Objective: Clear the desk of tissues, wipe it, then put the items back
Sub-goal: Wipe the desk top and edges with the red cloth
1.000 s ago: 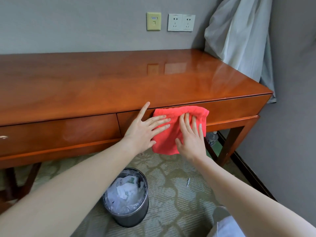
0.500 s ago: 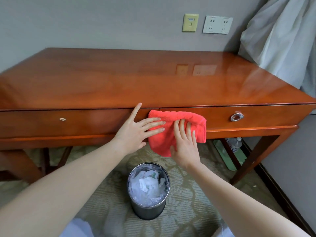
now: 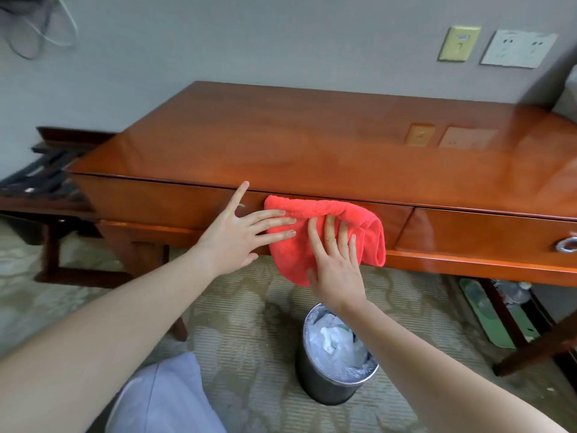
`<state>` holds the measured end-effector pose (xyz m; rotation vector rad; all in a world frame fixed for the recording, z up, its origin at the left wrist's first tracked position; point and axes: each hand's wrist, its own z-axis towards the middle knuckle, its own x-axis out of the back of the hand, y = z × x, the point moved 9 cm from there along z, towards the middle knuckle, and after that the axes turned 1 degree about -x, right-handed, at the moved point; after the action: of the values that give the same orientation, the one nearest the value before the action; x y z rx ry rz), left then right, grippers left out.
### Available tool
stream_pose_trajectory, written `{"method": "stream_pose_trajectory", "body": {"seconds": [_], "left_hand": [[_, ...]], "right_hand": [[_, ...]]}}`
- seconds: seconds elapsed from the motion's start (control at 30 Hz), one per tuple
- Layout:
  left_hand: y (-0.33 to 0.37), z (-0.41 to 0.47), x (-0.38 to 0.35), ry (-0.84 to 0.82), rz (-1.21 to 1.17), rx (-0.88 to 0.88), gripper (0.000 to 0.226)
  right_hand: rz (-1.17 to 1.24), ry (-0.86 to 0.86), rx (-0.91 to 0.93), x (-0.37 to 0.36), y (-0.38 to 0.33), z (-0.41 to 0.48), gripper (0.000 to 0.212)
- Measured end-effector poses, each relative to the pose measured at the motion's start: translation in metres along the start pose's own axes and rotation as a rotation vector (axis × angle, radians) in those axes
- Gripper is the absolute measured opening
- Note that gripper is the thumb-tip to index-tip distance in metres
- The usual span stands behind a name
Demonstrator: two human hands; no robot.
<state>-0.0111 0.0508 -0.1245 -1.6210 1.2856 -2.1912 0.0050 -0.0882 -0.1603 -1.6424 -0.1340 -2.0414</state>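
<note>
Red cloth [image 3: 299,254] lies flat against the front of the left drawer [image 3: 156,201], just under the front edge of the surface [image 3: 312,145], a little left of the middle. Its top edge almost meets that front edge. Its bottom corner hangs down past the drawer.

The left hand [image 3: 232,242] has a wide grip. Its fingers are straight and spread out. Three fingertips rest on the left side of the cloth, and the first finger points up at the front edge. The right hand [image 3: 338,270] lies flat on the middle of the cloth and presses it to the wood. Its grip is wide too, with straight fingers side by side, and it holds nothing. The right end of the cloth is folded into a fat roll just beside this hand.

The shiny brown top shows only the mirrored shapes of two wall plates. Those are a yellow plate [image 3: 459,43] and a white plate [image 3: 518,48], up by the back right corner. A silver ring [image 3: 566,245] sits on the right drawer.

On the floor [image 3: 249,307], below the right arm, stands a round metal bin [image 3: 324,385] full of white tissues [image 3: 334,335].
</note>
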Motion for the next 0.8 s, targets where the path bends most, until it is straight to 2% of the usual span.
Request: {"method": "stream_pose_trajectory", "body": {"seconds": [0.27, 0.47, 0.8], "left_hand": [[-0.044, -0.071, -0.054, -0.072, -0.037, 0.098, 0.084], [-0.073, -0.131, -0.106, -0.156, -0.077, 0.22, 0.084], [-0.097, -0.206, -0.175, -0.215, -0.219, 0.424, 0.08]], "right_hand": [[-0.185, 0.032, 0.119, -0.031, -0.082, 0.032, 0.102], [-0.36, 0.011, 0.297, -0.053, -0.155, 0.06, 0.108], [-0.558, -0.15, 0.609, -0.081, -0.263, 0.093, 0.084]]}}
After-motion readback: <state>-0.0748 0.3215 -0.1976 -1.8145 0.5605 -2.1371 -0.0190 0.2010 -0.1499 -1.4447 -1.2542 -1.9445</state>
